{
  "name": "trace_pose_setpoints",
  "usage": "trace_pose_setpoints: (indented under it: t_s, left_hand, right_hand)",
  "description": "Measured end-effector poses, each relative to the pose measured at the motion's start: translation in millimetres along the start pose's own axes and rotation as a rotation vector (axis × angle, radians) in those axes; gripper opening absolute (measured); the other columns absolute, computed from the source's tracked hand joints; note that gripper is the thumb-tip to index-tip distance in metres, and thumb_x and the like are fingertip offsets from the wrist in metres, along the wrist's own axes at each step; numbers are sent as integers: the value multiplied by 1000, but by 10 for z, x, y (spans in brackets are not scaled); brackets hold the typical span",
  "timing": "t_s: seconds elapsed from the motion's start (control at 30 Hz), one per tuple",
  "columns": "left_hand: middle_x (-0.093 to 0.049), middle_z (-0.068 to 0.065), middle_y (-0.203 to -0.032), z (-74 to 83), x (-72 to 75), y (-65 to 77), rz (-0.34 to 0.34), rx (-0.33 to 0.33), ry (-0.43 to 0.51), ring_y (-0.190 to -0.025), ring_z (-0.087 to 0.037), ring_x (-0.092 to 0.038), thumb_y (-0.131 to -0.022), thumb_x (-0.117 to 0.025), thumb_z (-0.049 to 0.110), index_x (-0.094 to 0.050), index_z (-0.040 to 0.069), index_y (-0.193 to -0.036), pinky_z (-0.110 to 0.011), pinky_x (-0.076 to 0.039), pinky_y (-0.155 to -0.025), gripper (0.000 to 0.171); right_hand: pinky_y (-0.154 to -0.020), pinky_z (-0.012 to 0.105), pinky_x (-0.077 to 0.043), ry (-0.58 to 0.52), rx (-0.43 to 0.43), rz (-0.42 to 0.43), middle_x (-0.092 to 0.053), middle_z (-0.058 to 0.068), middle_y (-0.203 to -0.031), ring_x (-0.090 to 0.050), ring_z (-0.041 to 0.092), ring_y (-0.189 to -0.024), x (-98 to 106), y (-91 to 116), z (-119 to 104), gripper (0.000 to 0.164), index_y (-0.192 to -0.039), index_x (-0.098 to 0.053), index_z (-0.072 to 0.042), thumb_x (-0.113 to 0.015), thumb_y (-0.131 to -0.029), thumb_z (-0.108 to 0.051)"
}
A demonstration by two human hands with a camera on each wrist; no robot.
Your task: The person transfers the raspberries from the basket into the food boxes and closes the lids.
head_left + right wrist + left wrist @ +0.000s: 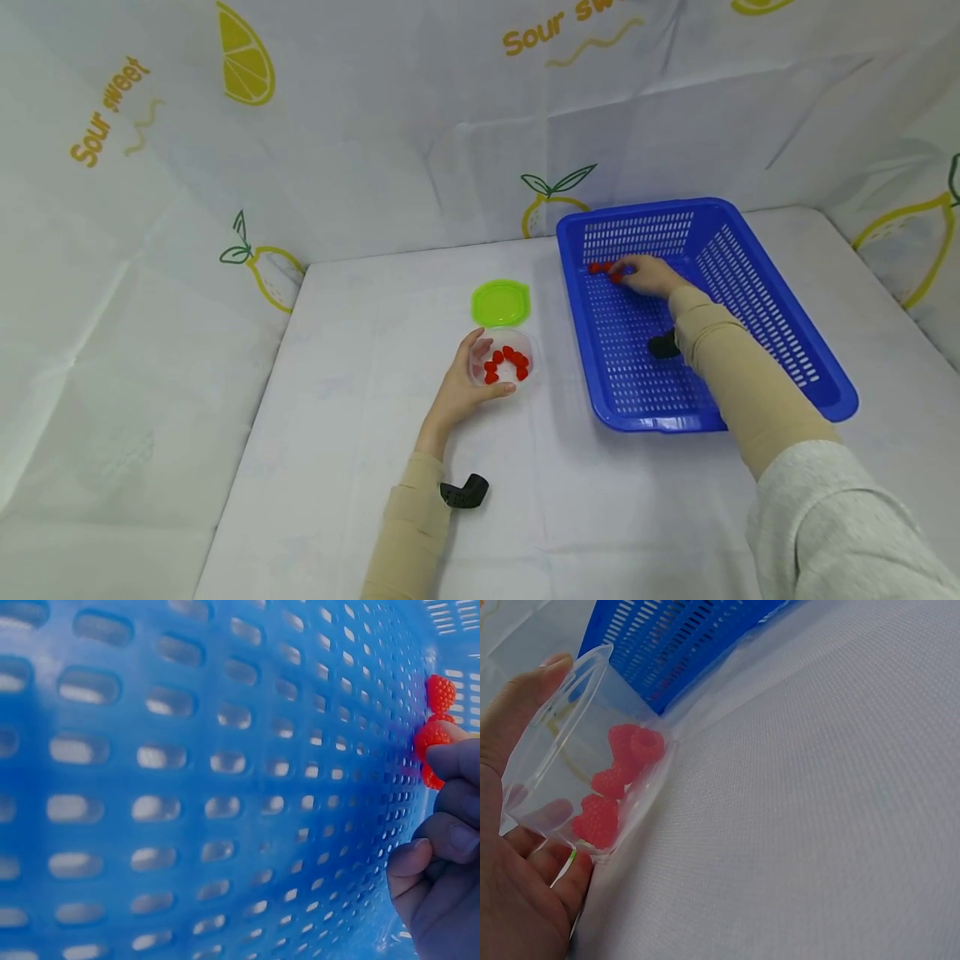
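My left hand (457, 390) holds a clear plastic cup (579, 750), thumb on one side and fingers curled round the other. Several red raspberries (598, 820) lie in the bottom of that cup. Inside the blue basket (630, 375), my right hand (651, 277) is at the far left corner. Its thumb and fingertip pinch a raspberry (432, 739), partly covered by the fingers in the right wrist view. Another raspberry (441, 694) sits just beyond it on the basket floor.
A bright green lid (501, 303) lies flat on the white table (360, 350) just behind the cup. The basket's raised, slotted walls surround my right hand. White cloth printed with lemons (247, 67) hangs behind the table. Each wrist wears a black camera (467, 492).
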State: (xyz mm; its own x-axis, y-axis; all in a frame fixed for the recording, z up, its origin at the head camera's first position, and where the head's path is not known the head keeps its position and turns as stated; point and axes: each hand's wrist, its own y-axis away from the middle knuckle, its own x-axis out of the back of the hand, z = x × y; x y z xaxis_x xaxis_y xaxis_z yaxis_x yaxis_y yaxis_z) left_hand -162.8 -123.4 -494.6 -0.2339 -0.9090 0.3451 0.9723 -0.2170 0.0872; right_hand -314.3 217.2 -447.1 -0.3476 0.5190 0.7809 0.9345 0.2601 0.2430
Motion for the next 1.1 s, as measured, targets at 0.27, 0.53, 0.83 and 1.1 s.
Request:
trace_pose_setpoints:
  t_s: [0.27,0.53,0.83,1.1]
  left_hand:
    - [-42,6,-143,-8,3,8,1,-6,14,-136,-16,-34,-70,-81,33,-24,37,-142,-50,-23,-115,92]
    - [-42,8,-143,-22,12,4,-2,-3,20,-136,-14,-35,-69,-81,35,-23,39,-142,-50,-23,-115,93]
    - [-43,7,-142,-16,8,-12,-1,-20,4,-135,-15,-36,-70,-81,35,-24,38,-142,-50,-26,-114,92]
    - [-43,9,-141,-26,5,-17,4,-14,5,-134,-13,-36,-69,-81,35,-24,40,-141,-48,-26,-114,91]
  right_hand:
    - [-104,62,-28,-51,13,-20,-42,30,-134,-38,47,-122,33,36,-32,33,-123,-49,-1,-47,-91,-9]
    - [-104,64,-28,-107,48,-27,-43,26,-134,-37,46,-125,78,87,-144,34,-126,-45,-4,-43,-92,-6]
    - [-96,58,-38,-150,83,-10,-46,22,-132,-48,41,-115,118,165,-372,34,-130,-42,-10,-42,-96,-13]
    - [-71,35,-37,-223,111,40,-55,18,-104,-48,29,-87,162,241,-558,34,-131,-43,-16,-43,-98,-22]
